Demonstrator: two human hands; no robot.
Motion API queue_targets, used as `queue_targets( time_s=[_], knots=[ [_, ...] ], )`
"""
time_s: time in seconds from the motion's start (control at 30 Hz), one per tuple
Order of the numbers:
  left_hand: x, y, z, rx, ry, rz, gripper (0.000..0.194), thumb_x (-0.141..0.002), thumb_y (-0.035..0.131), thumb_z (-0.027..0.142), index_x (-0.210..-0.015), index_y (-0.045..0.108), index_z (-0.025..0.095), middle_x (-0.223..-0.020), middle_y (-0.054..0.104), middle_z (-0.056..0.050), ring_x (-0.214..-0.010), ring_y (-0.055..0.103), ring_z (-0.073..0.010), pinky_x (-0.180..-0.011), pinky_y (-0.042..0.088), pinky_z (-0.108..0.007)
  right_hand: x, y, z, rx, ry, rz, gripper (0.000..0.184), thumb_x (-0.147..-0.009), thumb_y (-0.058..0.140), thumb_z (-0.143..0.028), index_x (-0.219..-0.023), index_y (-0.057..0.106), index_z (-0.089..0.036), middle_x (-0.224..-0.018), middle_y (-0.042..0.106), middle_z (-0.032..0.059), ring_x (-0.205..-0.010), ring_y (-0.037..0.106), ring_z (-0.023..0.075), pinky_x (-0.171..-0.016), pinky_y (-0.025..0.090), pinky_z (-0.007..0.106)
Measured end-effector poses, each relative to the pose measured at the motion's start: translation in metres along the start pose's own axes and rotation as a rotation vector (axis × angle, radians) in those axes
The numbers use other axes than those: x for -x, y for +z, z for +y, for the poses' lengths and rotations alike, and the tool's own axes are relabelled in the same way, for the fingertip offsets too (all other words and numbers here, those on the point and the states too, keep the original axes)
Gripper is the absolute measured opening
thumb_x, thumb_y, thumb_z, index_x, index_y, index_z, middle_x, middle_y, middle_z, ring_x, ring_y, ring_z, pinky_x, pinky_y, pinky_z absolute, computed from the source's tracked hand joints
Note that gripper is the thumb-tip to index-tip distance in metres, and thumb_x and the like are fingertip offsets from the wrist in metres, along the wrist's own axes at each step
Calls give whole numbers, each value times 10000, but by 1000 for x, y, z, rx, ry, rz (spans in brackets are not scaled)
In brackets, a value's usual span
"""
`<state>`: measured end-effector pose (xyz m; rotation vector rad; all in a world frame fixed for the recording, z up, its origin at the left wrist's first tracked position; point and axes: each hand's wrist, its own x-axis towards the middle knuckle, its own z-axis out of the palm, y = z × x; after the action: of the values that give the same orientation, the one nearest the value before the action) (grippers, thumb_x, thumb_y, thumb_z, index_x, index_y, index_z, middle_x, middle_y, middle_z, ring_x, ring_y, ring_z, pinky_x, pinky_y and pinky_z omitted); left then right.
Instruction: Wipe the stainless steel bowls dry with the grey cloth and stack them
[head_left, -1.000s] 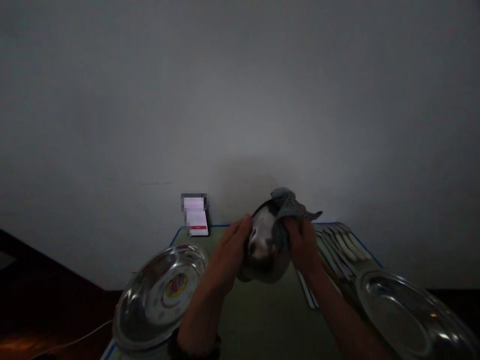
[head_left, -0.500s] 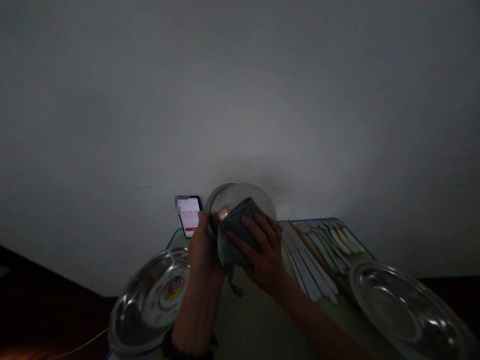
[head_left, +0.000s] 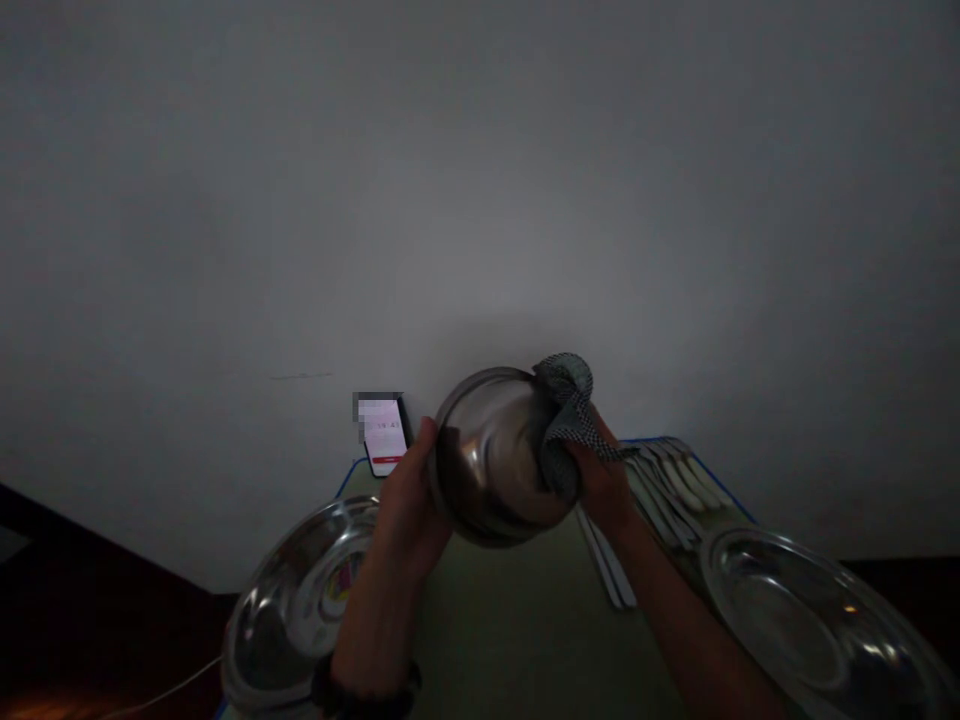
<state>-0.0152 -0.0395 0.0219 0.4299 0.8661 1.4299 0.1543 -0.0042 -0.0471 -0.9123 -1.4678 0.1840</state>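
Observation:
A shiny metal bowl [head_left: 487, 460] is held up above the table, its rounded side toward me. My left hand [head_left: 415, 500] grips its left rim, thumb along the edge. At the bowl's right side, my right hand [head_left: 606, 485] is closed on a dark checked cloth [head_left: 574, 415] pressed against the rim. Part of the cloth bunches up above the hand and its end hangs out to the right. The right fingers are partly hidden behind the cloth and bowl.
A large steel basin [head_left: 255, 620] with a coloured sticker stands at the left, a second steel basin [head_left: 780, 620] at the right. Several knives [head_left: 611, 570] and other cutlery [head_left: 682, 480] lie on the green table [head_left: 517, 630]. A lit phone [head_left: 386, 430] leans against the wall [head_left: 480, 200].
My right hand and the cloth have moved from the bowl's face to its right edge. The bowl has turned and shifted slightly right, showing more of its surface.

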Motion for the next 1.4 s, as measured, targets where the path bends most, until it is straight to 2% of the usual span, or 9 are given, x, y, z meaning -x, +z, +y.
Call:
queue_targets(
  time_s=[0.17, 0.33, 0.53, 0.63, 0.77, 0.9, 1.0, 1.23, 1.4],
  knots=[
    [0, -3, -7, -127, 54, 3, 301, -837, 631, 361, -676, 693, 114, -617, 711, -59, -555, 664, -164, -623, 549, -281, 0, 1, -28, 106, 68, -77, 443, -923, 415, -397, -1294, 497, -171, -1278, 584, 154, -1200, 540, 287, -1018, 433, 516],
    [-3, -2, -7, -52, 228, 184, 255, -810, 653, 386, -706, 682, 154, -601, 678, 8, -503, 597, -114, -547, 483, -230, 29, 27, -45, 235, -166, -154, 646, -939, 381, -377, -1503, 170, -142, -1574, 173, 171, -1459, 147, 315, -1133, 252, 598],
    [-3, -2, -3, -89, 287, 341, 289, -827, 613, 437, -770, 694, 166, -648, 677, 19, -554, 596, -119, -546, 462, -229, 38, 39, -58, 266, -204, -181, 685, -935, 422, -356, -1520, 111, -183, -1581, 165, 153, -1463, 133, 302, -1130, 254, 604],
    [9, 6, -5, -202, 269, 231, 290, -853, 581, 395, -707, 690, 170, -674, 683, -8, -603, 602, -132, -570, 464, -232, 22, 24, -38, 175, -95, -111, 633, -947, 405, -389, -1510, 176, -214, -1588, 167, 135, -1453, 188, 301, -1128, 269, 593],
    [24, 17, -6, -394, 259, 170, 313, -829, 614, 353, -562, 618, 189, -545, 573, 15, -543, 511, -128, -503, 418, -218, 15, 12, -22, 122, 45, 12, 499, -991, 269, -322, -1485, 245, -263, -1429, 465, 109, -1363, 399, 257, -1105, 332, 583],
    [28, 14, -4, -567, 359, 145, 367, -845, 549, 436, -550, 563, 218, -555, 552, 5, -565, 515, -157, -508, 432, -244, 33, 25, -53, 139, -38, -25, 624, -976, 293, -310, -1531, 19, -225, -1603, 99, 123, -1470, 101, 317, -1113, 275, 636],
    [30, 7, -5, -669, 469, 132, 315, -840, 536, 480, -670, 630, 232, -723, 657, -32, -780, 618, -201, -689, 483, -277, 40, 31, -77, 202, -153, -116, 671, -935, 416, -289, -1526, 101, -250, -1614, -65, 80, -1467, 33, 365, -1094, 247, 687],
    [48, 13, -17, -1123, 538, -204, 352, -927, 398, 429, -765, 629, 219, -624, 616, 4, -569, 522, -145, -537, 349, -272, 18, 4, -52, 80, -280, -108, 587, -930, 422, -209, -1489, 264, -297, -1538, 333, 60, -1412, 309, 267, -1122, 320, 559],
    [49, 11, -14, -1088, 493, -310, 323, -909, 455, 426, -715, 590, 205, -601, 571, 16, -540, 459, -126, -504, 304, -265, 10, -7, -50, 12, -228, -172, 523, -933, 423, -216, -1441, 366, -324, -1505, 408, 26, -1376, 386, 238, -1112, 369, 493]
  ],
)
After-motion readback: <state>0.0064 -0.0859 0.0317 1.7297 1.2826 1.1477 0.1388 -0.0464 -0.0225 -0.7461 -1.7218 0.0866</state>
